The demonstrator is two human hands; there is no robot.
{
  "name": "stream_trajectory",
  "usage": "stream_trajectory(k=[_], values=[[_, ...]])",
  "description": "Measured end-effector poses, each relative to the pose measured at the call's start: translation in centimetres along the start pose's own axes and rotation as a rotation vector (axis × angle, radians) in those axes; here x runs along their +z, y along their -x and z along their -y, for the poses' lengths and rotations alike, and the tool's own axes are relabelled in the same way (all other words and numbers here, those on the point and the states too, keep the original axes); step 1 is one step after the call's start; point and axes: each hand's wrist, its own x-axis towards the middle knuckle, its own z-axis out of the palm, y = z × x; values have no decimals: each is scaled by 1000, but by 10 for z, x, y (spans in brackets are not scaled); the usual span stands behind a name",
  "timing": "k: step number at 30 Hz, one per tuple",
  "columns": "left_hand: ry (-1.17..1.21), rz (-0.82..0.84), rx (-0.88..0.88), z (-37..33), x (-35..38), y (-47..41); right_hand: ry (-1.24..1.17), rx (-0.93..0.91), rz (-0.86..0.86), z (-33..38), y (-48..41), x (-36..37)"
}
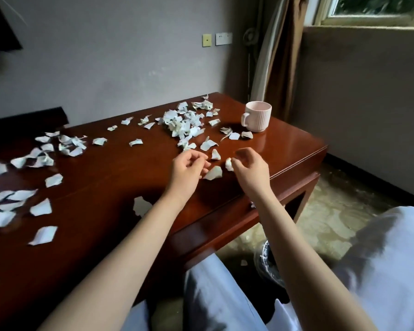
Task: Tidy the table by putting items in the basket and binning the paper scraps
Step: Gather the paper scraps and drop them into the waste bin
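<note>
Paper scraps [184,125] lay scattered over the dark wooden tabletop [120,177]. They were thickest in a heap at the far middle, with a looser spread along the left side and a few single pieces near the front edge. Both bare forearms reached in from the near side toward the right part of the tabletop. The right hand [250,167] had its fingers curled, thumb and fingertips pinching a small crumpled scrap [229,164] just above the surface. The left hand [189,167] sat just left of it, fingers curled inward, tips right beside a flat torn scrap [213,173] lying between the two hands. Could not tell whether that hand pinched anything. One more curled piece [215,154] lay just beyond them. A pink ribbed mug [257,117] stood upright toward the far right corner, handle facing left, with a few scraps just beside it. A bin [262,258] with a shiny plastic liner stood on the floor below the near right edge of the tabletop, partly hidden by the right forearm. A stray scrap [243,262] lay on the floor beside it.
</note>
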Motion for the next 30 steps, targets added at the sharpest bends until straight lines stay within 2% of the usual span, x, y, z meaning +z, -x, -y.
stream_trajectory(k=[4,8,10,14,17,25,30], values=[[-165,-108,49,9,-48,7,381,-74,143,5,-2,34],[-489,-184,122,25,-89,19,552,-145,178,10,11,58],[-687,-112,110,31,-104,26,566,-195,166,12,14,62],[-993,162,-100,42,-113,31,642,-259,155,13,15,62],[-1114,219,-130,50,-103,27,672,-271,177,16,16,60],[-1144,25,78,50,-81,-2,570,-339,225,13,3,55],[-1252,-17,105,52,-75,-19,301,-191,134,11,-13,47]])
